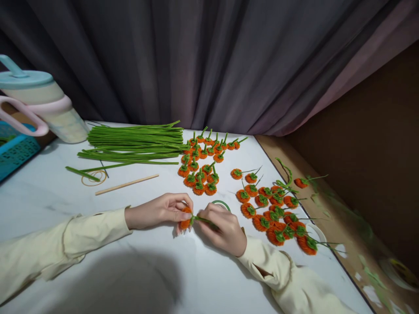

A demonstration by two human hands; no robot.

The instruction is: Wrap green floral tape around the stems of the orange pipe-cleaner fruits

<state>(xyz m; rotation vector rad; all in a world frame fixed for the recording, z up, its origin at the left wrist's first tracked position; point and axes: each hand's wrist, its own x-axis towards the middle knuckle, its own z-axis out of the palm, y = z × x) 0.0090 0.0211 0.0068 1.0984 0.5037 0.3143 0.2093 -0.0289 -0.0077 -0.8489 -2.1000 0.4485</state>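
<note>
Between the fingers and thumb of my left hand (173,210) is a small orange pipe-cleaner persimmon (186,218) with a green top. A green stem (200,219) runs from that top into my right hand (222,229), whose fingers are closed around it. The two hands are close together above the white table. Just behind my right hand lies a roll of green tape (221,205), partly covered by it. Beyond the hands stands a group of finished-looking persimmons (199,188) with short upright green stems.
More orange persimmons (262,223) with thin wire stems spread along the right side. A bundle of green pipe cleaners (135,138) lies at the back left, near a wooden stick (127,185). A tumbler (67,117) and a blue basket (19,150) stand far left.
</note>
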